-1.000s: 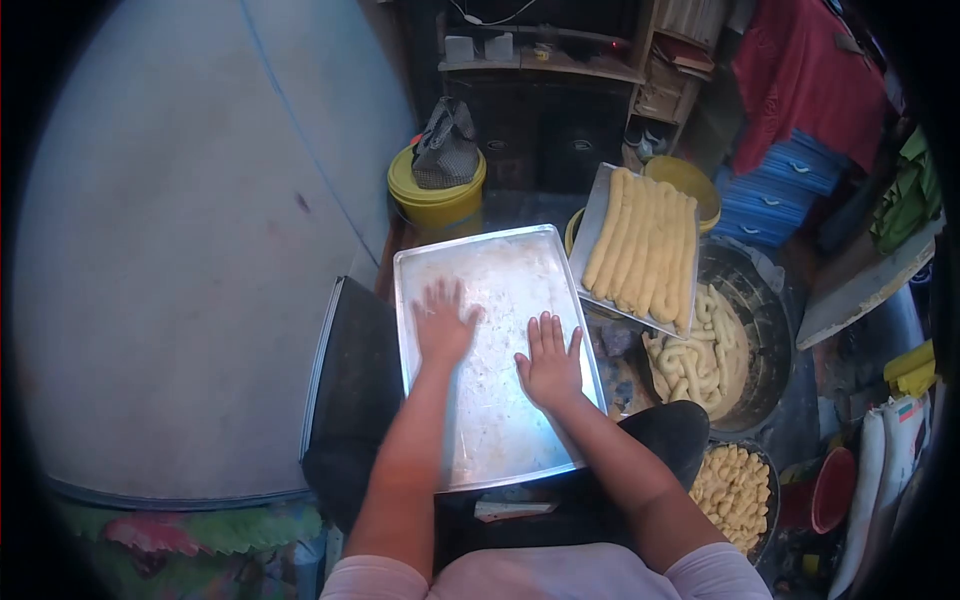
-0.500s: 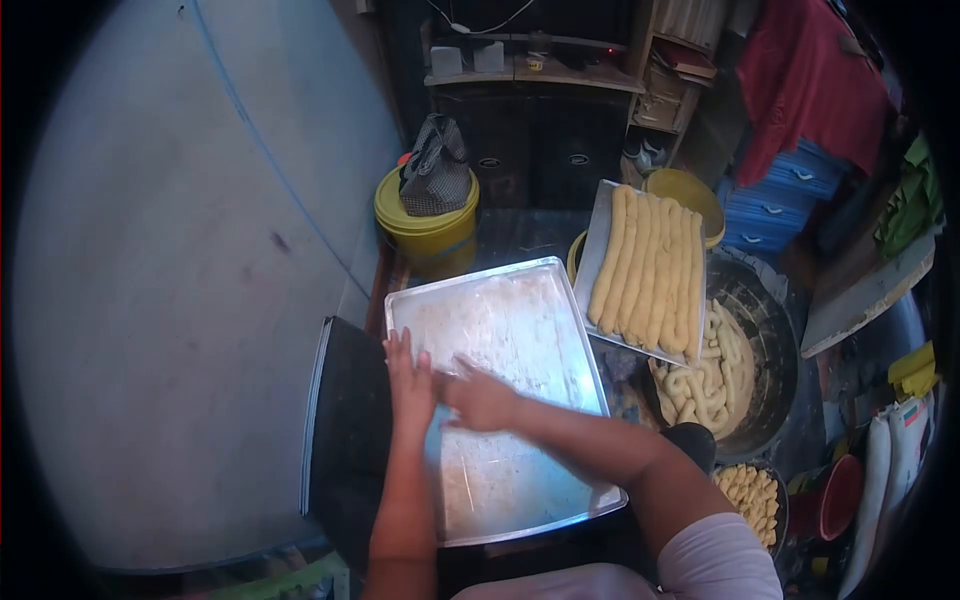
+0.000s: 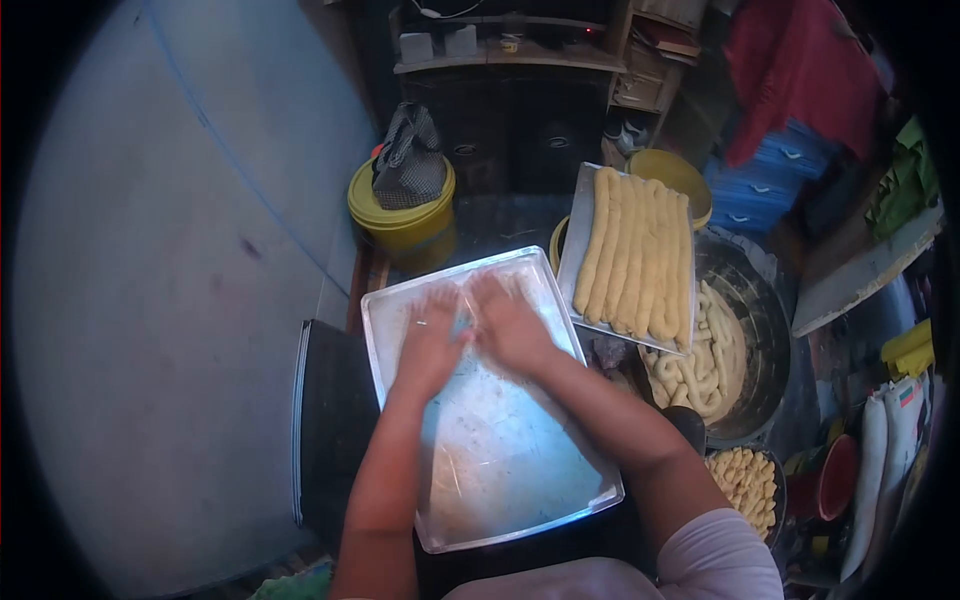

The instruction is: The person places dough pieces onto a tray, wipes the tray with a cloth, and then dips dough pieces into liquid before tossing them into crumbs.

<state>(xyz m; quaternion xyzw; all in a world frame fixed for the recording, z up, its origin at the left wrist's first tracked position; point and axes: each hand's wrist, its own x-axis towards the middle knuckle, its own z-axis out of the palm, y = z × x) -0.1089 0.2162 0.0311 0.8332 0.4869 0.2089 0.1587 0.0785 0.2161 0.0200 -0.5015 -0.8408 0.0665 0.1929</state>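
A shiny metal baking tray (image 3: 510,445) with a raised rim lies before me, its inside bare of food. My left hand (image 3: 433,340) rests flat over the far left part of the tray, fingers stretched out and slightly smeared by motion. Close beside it, my right hand (image 3: 507,325) reaches toward the far rim, also flat with blurred, spread fingers. The thumbs come near each other over the middle. Neither hand holds anything visible.
Right of the tray, a second tray holds long dough ropes (image 3: 640,255) side by side. Coiled dough (image 3: 705,360) fills part of a dark basin (image 3: 765,310). Small dough pieces (image 3: 745,485) sit in a round pan. A yellow lidded bucket (image 3: 405,215) stands back left, a red container (image 3: 836,478) at right.
Both hands have moved from the tray's left side onto its far part. The right hand has swung away from the left wrist to lie alongside. The view has shifted slightly.
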